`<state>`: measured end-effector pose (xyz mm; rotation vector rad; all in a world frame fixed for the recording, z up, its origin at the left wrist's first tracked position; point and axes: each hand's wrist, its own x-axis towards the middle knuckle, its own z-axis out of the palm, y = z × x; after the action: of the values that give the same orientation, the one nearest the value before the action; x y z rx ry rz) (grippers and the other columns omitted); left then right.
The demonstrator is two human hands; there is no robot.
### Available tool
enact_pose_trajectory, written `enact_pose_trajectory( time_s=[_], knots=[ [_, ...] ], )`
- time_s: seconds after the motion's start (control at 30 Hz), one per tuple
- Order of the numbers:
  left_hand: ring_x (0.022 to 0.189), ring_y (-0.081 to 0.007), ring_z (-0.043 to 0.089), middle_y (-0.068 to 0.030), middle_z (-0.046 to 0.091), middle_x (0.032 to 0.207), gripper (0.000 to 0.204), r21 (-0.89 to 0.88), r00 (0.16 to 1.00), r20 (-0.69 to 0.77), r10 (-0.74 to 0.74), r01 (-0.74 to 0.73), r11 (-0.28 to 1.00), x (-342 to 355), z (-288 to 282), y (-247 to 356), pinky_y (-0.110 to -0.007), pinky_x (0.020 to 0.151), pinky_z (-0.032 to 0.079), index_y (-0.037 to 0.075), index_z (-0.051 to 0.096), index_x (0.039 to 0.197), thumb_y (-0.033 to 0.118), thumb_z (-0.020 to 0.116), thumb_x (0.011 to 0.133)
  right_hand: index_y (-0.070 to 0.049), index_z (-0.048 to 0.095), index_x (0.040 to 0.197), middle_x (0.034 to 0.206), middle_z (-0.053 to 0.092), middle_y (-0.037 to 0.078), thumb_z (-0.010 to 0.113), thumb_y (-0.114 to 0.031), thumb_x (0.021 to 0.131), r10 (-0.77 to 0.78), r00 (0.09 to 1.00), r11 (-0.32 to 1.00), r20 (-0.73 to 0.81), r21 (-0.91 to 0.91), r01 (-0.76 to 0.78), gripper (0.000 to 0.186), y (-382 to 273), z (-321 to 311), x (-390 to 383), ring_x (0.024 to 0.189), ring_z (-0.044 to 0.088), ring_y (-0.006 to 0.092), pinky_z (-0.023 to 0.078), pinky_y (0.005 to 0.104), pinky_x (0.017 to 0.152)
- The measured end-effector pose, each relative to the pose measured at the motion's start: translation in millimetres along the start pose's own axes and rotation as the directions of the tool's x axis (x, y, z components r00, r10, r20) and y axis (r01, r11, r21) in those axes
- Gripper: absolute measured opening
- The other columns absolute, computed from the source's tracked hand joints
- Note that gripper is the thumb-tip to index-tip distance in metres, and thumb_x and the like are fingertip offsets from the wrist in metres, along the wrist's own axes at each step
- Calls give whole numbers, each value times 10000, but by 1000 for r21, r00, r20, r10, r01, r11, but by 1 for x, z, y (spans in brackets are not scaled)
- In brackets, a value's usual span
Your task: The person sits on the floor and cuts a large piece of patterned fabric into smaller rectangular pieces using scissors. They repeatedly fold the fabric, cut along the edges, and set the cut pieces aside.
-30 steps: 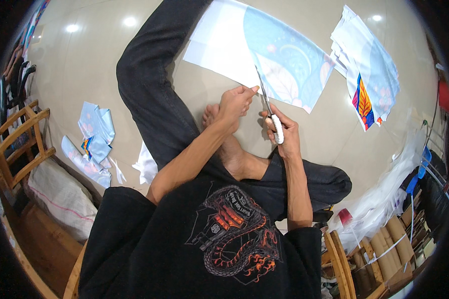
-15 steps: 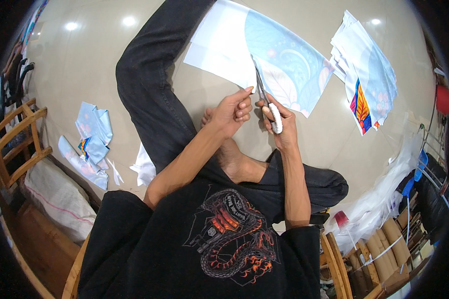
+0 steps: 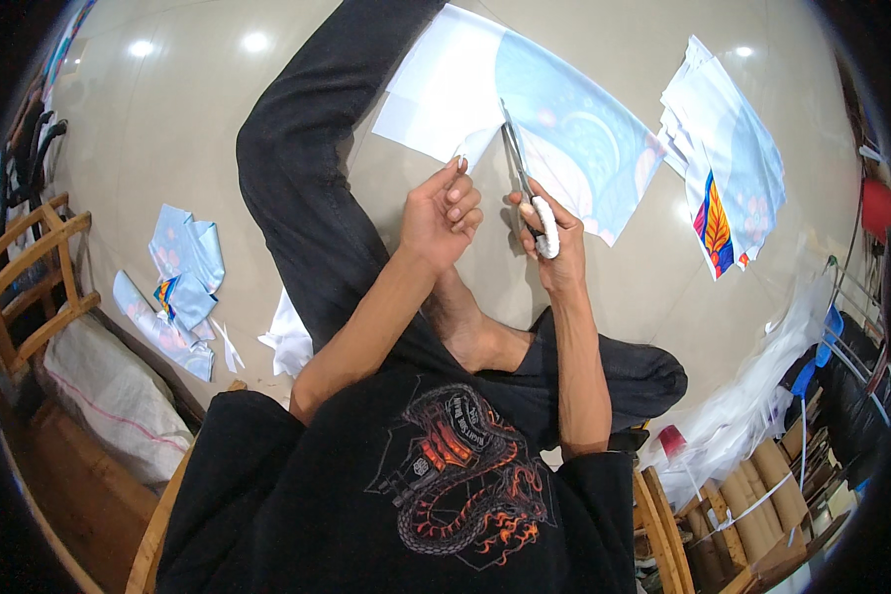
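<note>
Left fingers (image 3: 455, 195) moved left, pinching cloth (image 3: 559, 119) edge | right fingers (image 3: 554, 206) gripping scissors (image 3: 518, 158) | floor (image 3: 495, 223) open between

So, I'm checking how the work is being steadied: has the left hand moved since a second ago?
Yes: the left hand has shifted leftward, farther from the printed fabric stack lying on the floor at right.

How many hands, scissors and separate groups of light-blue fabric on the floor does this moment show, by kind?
Hands: 2 (left hand, right hand)
Scissors: 1
Light-blue fabric groups: 3 (sheet at the blades, right stack, left pile)
Total: 6
</note>
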<state>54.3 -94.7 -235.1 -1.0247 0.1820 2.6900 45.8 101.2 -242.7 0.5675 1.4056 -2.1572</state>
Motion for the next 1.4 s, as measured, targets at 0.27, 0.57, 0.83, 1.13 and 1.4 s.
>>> enact_pose_trajectory(
  time_s=[0.27,0.57,0.83,1.13,1.4],
  knots=[
    [544,-84,380,46,439,673,136,-85,998,18,61,-60,995,1,-4,8,-238,484,301,77,623,1062,196,559,1078,-4,638,1402,1090,759,117,759,-19,919,-10,997,998,-70,-67,5,498,9,8,3,595,562,53,413,203,462],
    [579,-88,427,28,479,697,141,-153,982,14,186,-182,971,17,-4,34,-234,485,334,61,628,1061,182,556,1078,13,617,1416,1096,754,126,767,-36,919,-45,995,999,-94,-15,43,522,4,43,12,601,562,60,437,210,461],
    [565,-86,420,33,481,697,143,-176,979,-13,202,-201,964,23,-10,44,-238,490,337,80,627,1038,194,553,1082,5,646,1391,1090,750,109,762,-26,909,-102,982,993,-161,-70,92,496,15,62,24,567,555,76,438,220,458],
    [580,-96,423,23,480,703,144,-254,976,-34,215,-216,943,24,-10,51,-245,489,339,52,634,1054,173,559,1076,15,603,1433,1078,753,109,770,-19,903,-102,970,989,-219,85,123,557,14,95,41,570,570,94,419,225,458],
    [623,-100,441,32,497,745,105,-203,976,-40,214,-218,955,24,-16,54,-263,548,365,111,602,1030,211,595,1063,26,600,1430,1065,759,108,770,-35,914,-142,949,980,-282,94,174,547,29,110,54,566,574,92,415,219,450]
  ],
)
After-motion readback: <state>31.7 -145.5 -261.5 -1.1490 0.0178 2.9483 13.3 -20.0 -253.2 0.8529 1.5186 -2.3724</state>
